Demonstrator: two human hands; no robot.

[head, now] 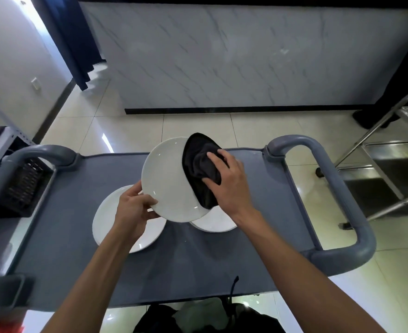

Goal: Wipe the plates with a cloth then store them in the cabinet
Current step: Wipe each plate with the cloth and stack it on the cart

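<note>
The white plate (168, 181) was held clear above the middle of the grey cart top (65, 224), tilted so that its upper face pointed up and toward the person; being round, it had no long axis to speak of, only a raised far rim and a lower near rim. The left hand (132, 210) pinched its near-left rim, thumb on the face and fingers beneath. The right hand (229, 181) pressed a bunched black cloth (201, 169) against the plate's right side, its fingers curled into the folds. This looked like the wiping step, with the left part of the face not yet covered; the next move would likely call for sweeping the cloth across it while the rim grip held steady. Two more white plates (109, 217) lay flat on the cart top beneath, toward its near edge, apparently awaiting their turn.
</note>
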